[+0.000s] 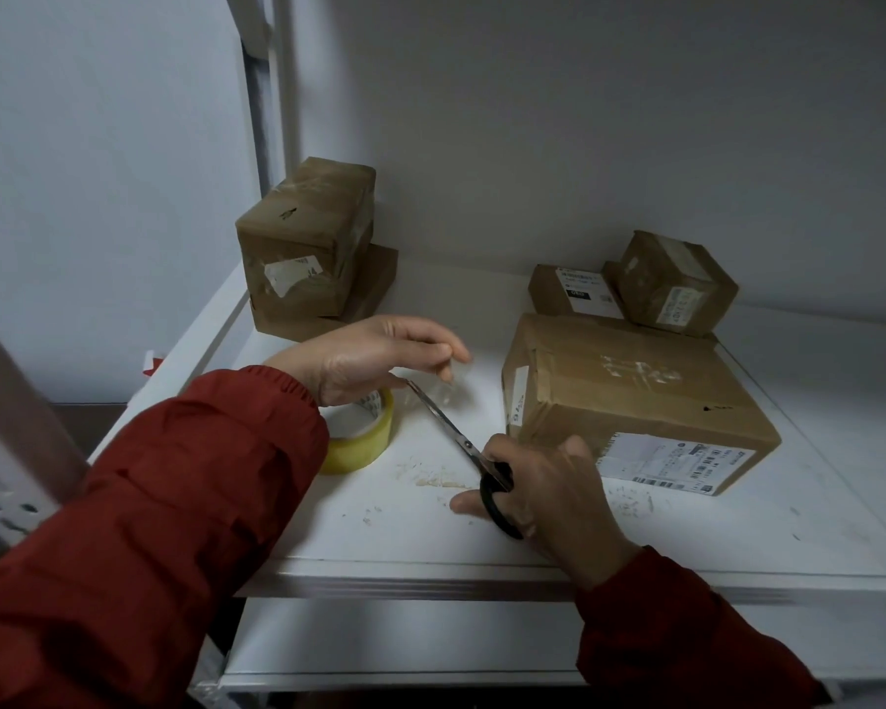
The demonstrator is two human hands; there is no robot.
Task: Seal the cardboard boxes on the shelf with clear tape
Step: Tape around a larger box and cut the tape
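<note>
While a strip of clear tape is pinched between the curled thumb and fingertips of the left hand, scissors are gripped in the right hand, fingers curled through the black handles. Their long axis is laid on a diagonal, tips pointed up and left at the strip just beneath the left fingertips. The tape roll is seen flat on the shelf under the left palm, the large cardboard box just beyond the right knuckles.
</note>
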